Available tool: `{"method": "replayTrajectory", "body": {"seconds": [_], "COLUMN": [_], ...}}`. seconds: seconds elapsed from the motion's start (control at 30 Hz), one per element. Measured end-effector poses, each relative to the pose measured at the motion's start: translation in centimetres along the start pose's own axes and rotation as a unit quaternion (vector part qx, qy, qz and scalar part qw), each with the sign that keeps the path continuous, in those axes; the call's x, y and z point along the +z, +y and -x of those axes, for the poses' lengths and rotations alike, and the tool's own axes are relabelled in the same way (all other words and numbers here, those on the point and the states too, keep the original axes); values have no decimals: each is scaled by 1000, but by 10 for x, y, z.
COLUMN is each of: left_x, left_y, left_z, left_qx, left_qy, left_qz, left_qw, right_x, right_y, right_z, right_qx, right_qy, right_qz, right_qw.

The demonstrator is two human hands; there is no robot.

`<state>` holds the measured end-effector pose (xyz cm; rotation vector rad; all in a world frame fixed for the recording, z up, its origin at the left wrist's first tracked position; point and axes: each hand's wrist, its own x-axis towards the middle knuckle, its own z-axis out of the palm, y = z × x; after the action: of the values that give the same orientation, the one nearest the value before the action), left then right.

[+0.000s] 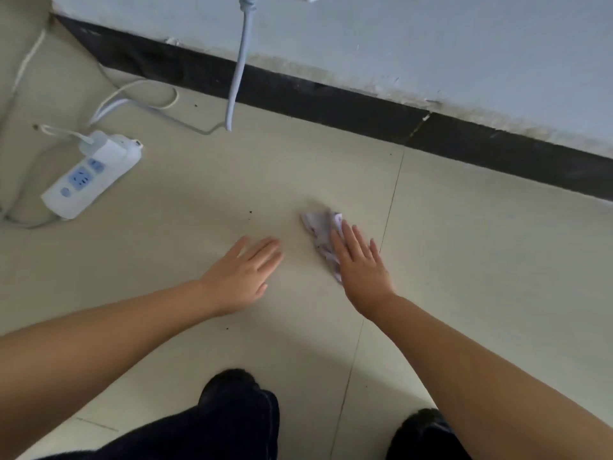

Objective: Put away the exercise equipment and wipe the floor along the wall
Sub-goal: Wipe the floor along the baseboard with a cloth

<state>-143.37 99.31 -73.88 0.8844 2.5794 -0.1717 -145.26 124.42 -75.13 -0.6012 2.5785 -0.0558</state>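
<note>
Cloth, crumpled, pale lilac-white, is lying on the floor under my right hand. From the head view I am seeing its long axis running diagonally, from the far-left end near the middle of the frame back toward the wrist; the far end is pointing away and left, toward the baseboard. No print or label is showing on it that I can read.

Right hand is lying flat, fingers straight and together, pressing the cloth down against the tile; nothing is curled around it. Left hand is resting just beside it to the left, also flat and relaxed on the bare floor, fingers straight, grasping nothing.

White power strip is sitting well apart at the left, with blue socket faces and a white adapter plugged into its far end; any markings on it are too small for me to read. A pale cable is hanging down the wall. Dark trousers and dark shoes are showing at the bottom edge.
</note>
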Motion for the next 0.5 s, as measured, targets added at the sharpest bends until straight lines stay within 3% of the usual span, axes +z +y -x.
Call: {"method": "replayTrajectory", "body": {"seconds": [0.17,0.23,0.3,0.33,0.4,0.43,0.5], "left_x": [11,12,16,18,18,15,10], "left_y": [11,8,3,2,5,8,8], "left_z": [24,24,24,24,24,24,21], "left_qx": [-45,-37,-36,-37,-40,-44,-46], "left_qy": [-8,6,26,33,35,30,23], "left_qz": [41,45,50,50,56,63,72], "left_qw": [998,998,998,998,997,997,996], "right_x": [39,50,40,28,-5,-28,-60], "right_y": [-23,-12,16,32,72,90,116], "right_z": [85,88,56,32,-23,-44,-74], "right_qx": [-186,-296,-347,-330,-172,-50,174], "right_qy": [-57,-85,-70,-29,71,77,9], "right_qz": [28,67,122,130,117,100,28], "right_qw": [981,949,927,934,976,991,984]}}
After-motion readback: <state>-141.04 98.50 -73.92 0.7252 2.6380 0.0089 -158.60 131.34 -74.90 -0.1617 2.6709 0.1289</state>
